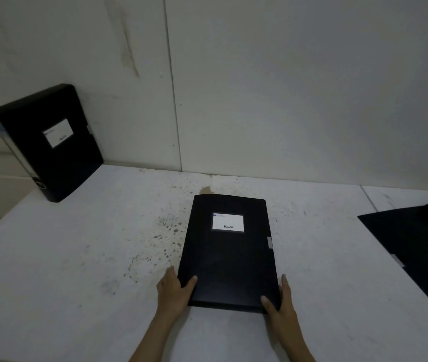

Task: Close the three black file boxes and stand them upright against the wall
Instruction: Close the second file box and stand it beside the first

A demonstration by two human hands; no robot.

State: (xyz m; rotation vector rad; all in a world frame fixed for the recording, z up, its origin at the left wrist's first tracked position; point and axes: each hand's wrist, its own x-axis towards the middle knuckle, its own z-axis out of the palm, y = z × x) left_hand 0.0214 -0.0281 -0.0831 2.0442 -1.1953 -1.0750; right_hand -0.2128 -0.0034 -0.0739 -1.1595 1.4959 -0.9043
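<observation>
Middle file box (230, 253) flat on table (77, 270), lid down, long axis running near-to-far w/ label end toward wall (286, 87). Left hand (173, 290) clamped on near-left corner, thumb on top; right hand (282, 303) same on near-right corner, fingers (284, 283) lightly curled along side edge, so both equally near, nothing else held. Probably next: tip up on far short edge, carry far-left to the standing box (48, 145) already leaning at wall; third box (416, 246) far right, apparently open.
</observation>
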